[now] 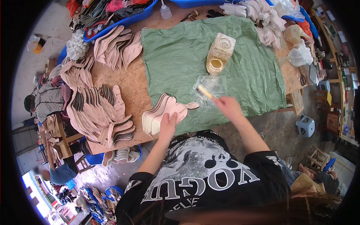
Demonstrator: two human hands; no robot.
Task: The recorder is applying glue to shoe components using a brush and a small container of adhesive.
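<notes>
A green woven cloth point(225, 63) covers the wooden workbench point(131, 84), hemmed on the left by heaps of pale insole blanks point(93, 112) and behind by blue tubs point(123, 20); a tipped plastic glue jar point(219, 54) lies mid-cloth. At the near edge the left hand point(167, 125) presses flat on a fanned insole stack point(165, 114). The right hand point(228, 107) grips a brush point(205, 92), bristles blurred.

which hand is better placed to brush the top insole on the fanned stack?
Right, likely. The right hand already grips the brush, bristle end over the green cloth beside the insole stack. The left hand lies flat on that stack, pinning it.
</notes>
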